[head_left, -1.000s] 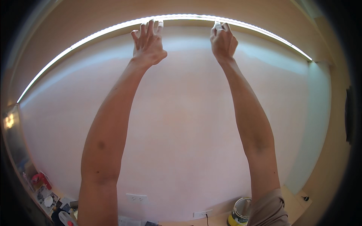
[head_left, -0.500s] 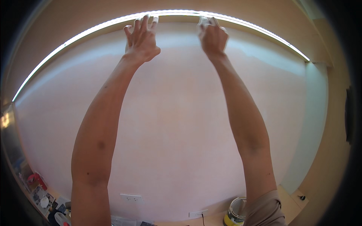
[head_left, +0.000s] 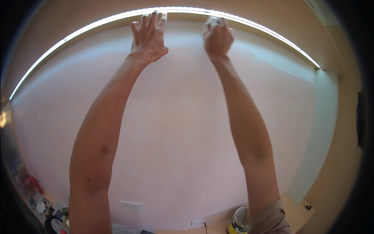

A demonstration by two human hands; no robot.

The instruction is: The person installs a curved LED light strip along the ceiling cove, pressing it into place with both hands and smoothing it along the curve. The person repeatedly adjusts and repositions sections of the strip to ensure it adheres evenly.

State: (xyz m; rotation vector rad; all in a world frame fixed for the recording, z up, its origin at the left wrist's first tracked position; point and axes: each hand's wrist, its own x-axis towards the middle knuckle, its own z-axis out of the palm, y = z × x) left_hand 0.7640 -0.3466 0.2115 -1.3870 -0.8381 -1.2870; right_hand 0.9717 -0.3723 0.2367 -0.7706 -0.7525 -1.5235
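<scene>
Both my arms reach up a pale pink wall (head_left: 175,128) toward a bright light strip (head_left: 97,23) that runs along its top edge. My left hand (head_left: 149,37) lies flat against the wall with its fingers spread, the fingertips whitish and just under the strip. My right hand (head_left: 217,37) is closed around a small white object (head_left: 215,21), pressed near the strip; what the object is cannot be told.
A paint can (head_left: 238,221) with a yellow label stands on the floor at the lower right. White wall outlets (head_left: 132,204) sit low on the wall. Cluttered items (head_left: 37,195) lie at the lower left. A beige side wall (head_left: 343,117) meets the pink wall on the right.
Both hands have shifted to the left along the top of the wall, keeping the same poses.
</scene>
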